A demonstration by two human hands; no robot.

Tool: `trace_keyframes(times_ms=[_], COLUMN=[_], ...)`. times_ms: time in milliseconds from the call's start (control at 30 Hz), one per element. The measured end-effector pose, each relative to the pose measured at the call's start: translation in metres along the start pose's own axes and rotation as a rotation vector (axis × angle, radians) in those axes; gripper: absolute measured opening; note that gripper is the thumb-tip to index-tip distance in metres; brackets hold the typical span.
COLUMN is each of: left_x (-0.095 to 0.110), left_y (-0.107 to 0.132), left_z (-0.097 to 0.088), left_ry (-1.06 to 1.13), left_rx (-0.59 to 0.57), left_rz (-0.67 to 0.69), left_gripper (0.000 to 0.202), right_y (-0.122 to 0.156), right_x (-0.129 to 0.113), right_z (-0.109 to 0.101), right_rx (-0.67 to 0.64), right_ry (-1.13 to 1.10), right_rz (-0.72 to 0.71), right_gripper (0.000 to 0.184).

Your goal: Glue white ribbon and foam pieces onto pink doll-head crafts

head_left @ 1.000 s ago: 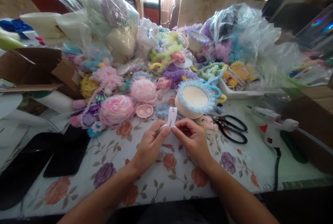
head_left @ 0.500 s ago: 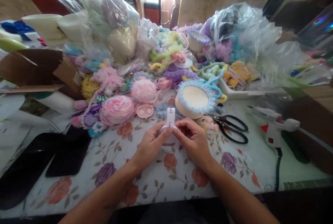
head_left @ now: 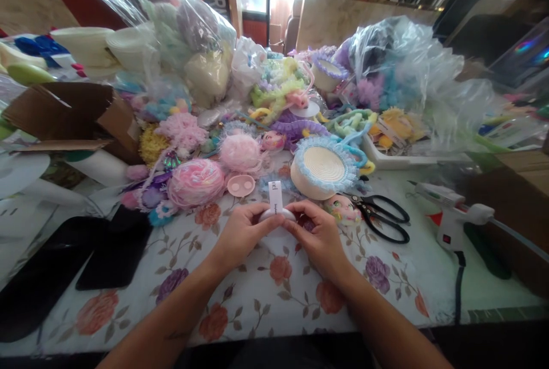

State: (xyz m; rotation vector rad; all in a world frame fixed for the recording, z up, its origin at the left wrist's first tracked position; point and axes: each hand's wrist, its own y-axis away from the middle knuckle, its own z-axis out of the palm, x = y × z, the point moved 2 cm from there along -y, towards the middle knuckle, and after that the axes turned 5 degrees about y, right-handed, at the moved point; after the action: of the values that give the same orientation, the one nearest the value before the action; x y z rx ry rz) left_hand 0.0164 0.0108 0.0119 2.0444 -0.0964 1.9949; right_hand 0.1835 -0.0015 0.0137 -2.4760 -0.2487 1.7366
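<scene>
In front of me both hands meet over a small white rounded piece [head_left: 278, 216], its kind hard to make out. A white strip with dark printed letters [head_left: 274, 193] stands up from it. My left hand [head_left: 244, 229] pinches the left side, thumb along the front. On the right side, my right hand [head_left: 315, 229] grips with thumb and bent fingers, the thumbtips almost touching. Just beyond lie a pink two-hollowed piece [head_left: 241, 186] and a round cream coiled base with a pale-blue frilled rim [head_left: 321, 166]. A doll-face piece [head_left: 343, 207] rests by the right hand.
Black-handled scissors [head_left: 384, 217] and a white glue gun [head_left: 454, 209] lie to the right. Pink yarn balls [head_left: 195, 183], a cardboard box [head_left: 115, 120] and dark flat objects [head_left: 114, 252] are on the left. Plastic bags [head_left: 394, 60] heap up behind. A floral cloth [head_left: 253, 294] covers the table.
The printed strip and white piece have shifted slightly left and tipped a little, with more of the white piece showing. Both hands keep hold. The view has moved slightly.
</scene>
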Motion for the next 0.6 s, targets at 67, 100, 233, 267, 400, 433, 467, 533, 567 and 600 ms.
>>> trace_keyframes(times_ms=[67,100,233,267,400,433,467,533,567,600], left_x=[0.0,-0.001,-0.005,-0.006,-0.008,-0.008,-0.008,-0.009,-0.01,-0.011], left_y=[0.0,0.0,-0.001,-0.002,-0.002,-0.002,-0.002,-0.002,-0.003,-0.003], left_z=[-0.001,-0.001,0.001,0.002,0.005,0.006,0.007,0.009,0.01,0.01], left_ry=[0.029,0.053,0.196,0.239,0.384,0.395,0.395,0.383,0.373,0.361], left_rx=[-0.003,-0.004,-0.013,-0.007,0.036,0.049,0.063,0.093,0.11,0.124], left_rz=[-0.021,-0.028,-0.062,-0.068,-0.068,-0.058,-0.044,-0.013,-0.001,0.006], left_gripper=[0.035,0.035,0.033,0.032,0.034,0.035,0.035,0.035,0.036,0.036], right_y=[0.0,0.0,0.002,0.001,-0.004,-0.005,-0.007,-0.01,-0.011,-0.011], right_x=[-0.001,-0.001,0.002,0.003,0.012,0.014,0.017,0.021,0.023,0.024], right_z=[0.001,0.001,0.004,0.004,0.006,0.007,0.007,0.008,0.009,0.01], right_rx=[-0.005,-0.005,0.025,0.034,-0.06,-0.105,-0.144,-0.181,-0.185,-0.18], right_ry=[-0.003,-0.003,-0.006,-0.012,0.01,0.025,0.032,0.007,-0.02,-0.049], right_rz=[-0.002,0.0,0.003,0.0,0.021,0.03,0.039,0.056,0.067,0.082], right_gripper=[0.014,0.014,0.018,0.021,0.023,0.025,0.028,0.034,0.035,0.036])
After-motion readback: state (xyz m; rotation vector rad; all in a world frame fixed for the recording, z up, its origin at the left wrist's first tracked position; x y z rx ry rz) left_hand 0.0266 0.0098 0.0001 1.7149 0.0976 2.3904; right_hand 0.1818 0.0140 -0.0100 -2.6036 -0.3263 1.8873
